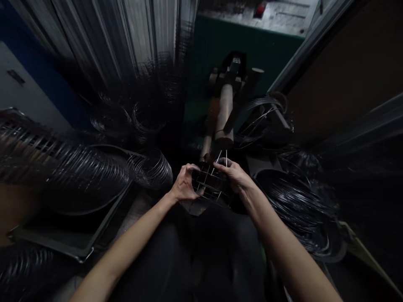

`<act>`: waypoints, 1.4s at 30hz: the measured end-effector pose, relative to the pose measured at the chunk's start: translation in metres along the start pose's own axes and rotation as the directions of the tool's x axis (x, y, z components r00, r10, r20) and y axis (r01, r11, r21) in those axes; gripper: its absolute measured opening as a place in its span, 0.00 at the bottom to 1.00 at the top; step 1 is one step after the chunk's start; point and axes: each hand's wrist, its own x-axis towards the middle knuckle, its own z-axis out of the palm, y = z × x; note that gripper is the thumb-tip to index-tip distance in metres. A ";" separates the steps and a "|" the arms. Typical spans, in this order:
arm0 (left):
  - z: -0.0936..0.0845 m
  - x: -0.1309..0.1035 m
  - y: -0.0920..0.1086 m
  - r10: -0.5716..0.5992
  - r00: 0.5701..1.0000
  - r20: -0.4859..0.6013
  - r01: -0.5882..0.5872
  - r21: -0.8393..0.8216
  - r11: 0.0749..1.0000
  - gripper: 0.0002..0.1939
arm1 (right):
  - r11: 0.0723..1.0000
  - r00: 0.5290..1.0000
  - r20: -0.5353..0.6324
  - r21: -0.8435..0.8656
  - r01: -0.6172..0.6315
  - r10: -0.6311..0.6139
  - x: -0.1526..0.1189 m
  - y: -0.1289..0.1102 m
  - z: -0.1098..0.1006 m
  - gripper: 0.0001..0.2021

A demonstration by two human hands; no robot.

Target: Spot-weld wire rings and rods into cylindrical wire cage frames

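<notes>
Between my hands is a small wire frame (206,182) of thin metal rods, with round and straight wires crossing. My left hand (186,183) grips its left side, thumb and fingers curved round the wires. On the upper right, my right hand (232,171) pinches the frame near its straight rods. Just beyond the frame, the round metal arm (226,111) of a green machine (201,75) points down toward me. The upper ends of the rods reach close to the arm's tip; whether they touch it I cannot tell.
At left, a long row of wire rings (85,163) lies over a dark tray (56,241). A wire coil (153,167) stands nearer my left hand. To the right, a round basin (338,247) holds many bent wires (292,201). More wire loops (261,105) hang beside the machine.
</notes>
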 end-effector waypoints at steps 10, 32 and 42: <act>-0.001 0.016 -0.017 -0.071 0.997 0.022 0.073 -0.068 0.995 0.31 | 0.999 0.999 -0.035 0.049 -0.005 0.007 0.015 -0.014 0.008 0.24; -0.010 0.031 -0.025 -0.074 0.993 0.087 0.078 -0.038 0.996 0.37 | 0.916 0.991 -0.131 0.400 0.035 0.019 0.034 -0.015 -0.003 0.10; -0.024 0.026 -0.016 -0.131 0.991 0.005 0.131 0.044 0.990 0.26 | 0.960 0.997 0.007 0.271 0.075 -0.080 0.030 -0.012 0.001 0.13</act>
